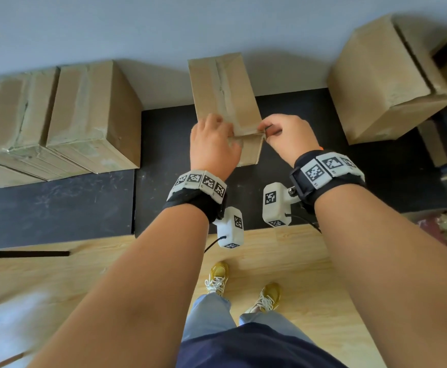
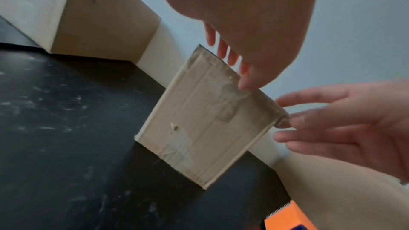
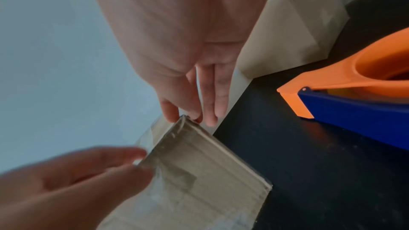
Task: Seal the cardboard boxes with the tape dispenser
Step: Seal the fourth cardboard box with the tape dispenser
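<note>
A small cardboard box (image 1: pixel 225 96) stands upright on the black table (image 1: pixel 323 160), with clear tape (image 3: pixel 150 135) along its near top edge. My left hand (image 1: pixel 217 134) lies over that edge, fingers straight on the top and thumb on the front face (image 2: pixel 199 120). My right hand (image 1: pixel 272 128) is at the box's near right corner, and its fingertips (image 3: pixel 194 116) pinch the tape there. The orange and blue tape dispenser (image 3: pixel 354 102) lies on the table to the right of the box, with neither hand on it; the head view hides it under my right wrist.
Two larger taped boxes (image 1: pixel 92 115) (image 1: pixel 10 120) stand on the left of the table against the wall. Another big box (image 1: pixel 387 81) sits at the right, with more behind it. The table's front edge (image 1: pixel 190 232) is close to me, above the wooden floor.
</note>
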`<state>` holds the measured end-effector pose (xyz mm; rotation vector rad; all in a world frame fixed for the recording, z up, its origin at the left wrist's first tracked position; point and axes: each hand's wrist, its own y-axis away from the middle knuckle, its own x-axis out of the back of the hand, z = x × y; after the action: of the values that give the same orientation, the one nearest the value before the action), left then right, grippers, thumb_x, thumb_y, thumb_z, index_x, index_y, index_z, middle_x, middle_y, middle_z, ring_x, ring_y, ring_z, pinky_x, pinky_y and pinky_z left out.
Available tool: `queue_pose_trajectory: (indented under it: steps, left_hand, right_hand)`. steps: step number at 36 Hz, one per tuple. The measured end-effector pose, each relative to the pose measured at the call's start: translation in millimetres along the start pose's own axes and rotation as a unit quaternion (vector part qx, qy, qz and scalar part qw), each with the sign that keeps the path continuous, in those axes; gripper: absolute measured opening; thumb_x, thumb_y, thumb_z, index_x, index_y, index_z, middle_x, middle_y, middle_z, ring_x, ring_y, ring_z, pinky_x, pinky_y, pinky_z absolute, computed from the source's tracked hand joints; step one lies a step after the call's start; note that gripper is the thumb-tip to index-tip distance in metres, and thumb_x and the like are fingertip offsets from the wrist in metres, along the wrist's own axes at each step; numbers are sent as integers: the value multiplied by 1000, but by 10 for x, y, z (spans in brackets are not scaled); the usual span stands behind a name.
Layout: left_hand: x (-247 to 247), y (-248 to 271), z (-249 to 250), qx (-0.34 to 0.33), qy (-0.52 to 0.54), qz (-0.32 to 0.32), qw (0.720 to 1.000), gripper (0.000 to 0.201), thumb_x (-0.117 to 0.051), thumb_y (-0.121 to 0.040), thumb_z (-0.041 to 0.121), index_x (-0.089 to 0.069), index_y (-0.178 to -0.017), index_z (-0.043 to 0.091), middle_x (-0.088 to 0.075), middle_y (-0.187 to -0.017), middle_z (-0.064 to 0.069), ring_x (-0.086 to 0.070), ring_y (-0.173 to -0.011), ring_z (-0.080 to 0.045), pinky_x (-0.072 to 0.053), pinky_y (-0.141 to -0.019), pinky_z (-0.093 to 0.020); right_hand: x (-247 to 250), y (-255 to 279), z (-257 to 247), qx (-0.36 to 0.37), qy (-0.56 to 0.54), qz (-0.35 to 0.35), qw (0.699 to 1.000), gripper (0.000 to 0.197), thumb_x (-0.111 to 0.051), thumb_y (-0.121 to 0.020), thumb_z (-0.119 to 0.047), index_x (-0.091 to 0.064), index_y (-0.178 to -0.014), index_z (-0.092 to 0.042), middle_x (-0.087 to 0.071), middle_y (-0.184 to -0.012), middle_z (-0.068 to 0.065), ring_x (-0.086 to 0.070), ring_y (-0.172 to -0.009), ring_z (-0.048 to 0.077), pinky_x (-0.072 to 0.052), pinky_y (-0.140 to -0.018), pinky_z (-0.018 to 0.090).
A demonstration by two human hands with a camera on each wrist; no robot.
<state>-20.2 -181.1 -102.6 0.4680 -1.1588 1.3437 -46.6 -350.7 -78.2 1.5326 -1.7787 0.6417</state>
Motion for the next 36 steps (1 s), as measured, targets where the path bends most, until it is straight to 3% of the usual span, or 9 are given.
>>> queue_pose_trajectory:
  steps: [3,7,13,17,22,28,32,36]
  left_hand:
    - [-73,-25,95,-57,40,-19,997,16,-65,-78,14,-74,-89,10,-65,-96,-7,-58,-90,-30,-50,-76,-39]
    - [-124,-72,176,-64,49,7,997,7,-70,-80,13,-77,-80,10,-67,-88,-5,-59,-83,-29,-49,-63,-34]
    - [-145,-68,169,-82,26,27,996,6,-73,-77,12,-75,-72,9,-67,-80,-3,-61,-77,-27,-47,-54,-29]
    - [-131,-47,181,-84,8,20,996,9,-77,-73,9,-72,-65,10,-65,-74,-1,-60,-69,-22,-38,-50,-22]
    - [-162,-87,178,-97,-19,5,995,11,-77,-72,8,-70,-64,10,-63,-70,-1,-58,-64,-23,-42,-43,-25]
    - [-165,-39,162,-91,-27,-7,995,10,-80,-69,7,-72,-67,12,-63,-71,1,-57,-64,-21,-34,-46,-21]
    - [-199,-31,162,-80,-11,4,997,6,-78,-74,10,-74,-70,11,-66,-75,-1,-60,-69,-22,-42,-48,-25]
    - [-62,-87,152,-42,45,-49,997,19,-62,-91,25,-77,-88,14,-69,-98,-1,-60,-95,-21,-50,-77,-34]
  right_hand:
    - [10,-3,34,1,-10,-2,1000,31,-56,-87,-5,-73,-102,-27,-70,-92,-3,-64,-88,16,-53,-81,33]
    - [28,-44,73,19,0,1,1000,20,-62,-88,-9,-72,-98,-24,-70,-90,-2,-64,-86,16,-53,-81,34]
    - [-52,-118,59,55,38,5,998,6,-64,-86,-13,-65,-88,-17,-67,-85,1,-62,-80,21,-54,-74,39]
    - [-165,-131,45,64,55,37,996,5,-60,-85,-12,-62,-83,-16,-64,-81,0,-60,-75,23,-52,-67,39]
    - [-194,-138,53,68,60,49,995,5,-59,-83,-12,-60,-80,-15,-62,-79,0,-58,-73,22,-52,-66,41]
    - [-131,-117,47,68,58,20,996,5,-61,-85,-11,-62,-82,-15,-63,-79,-3,-61,-76,21,-53,-69,37]
    - [-187,-94,-4,45,70,51,995,11,-56,-83,-9,-59,-75,-16,-62,-74,2,-59,-69,25,-53,-63,41]
    - [-194,-79,-51,29,74,55,995,16,-57,-84,-11,-55,-71,-20,-62,-73,3,-58,-70,26,-53,-63,40]
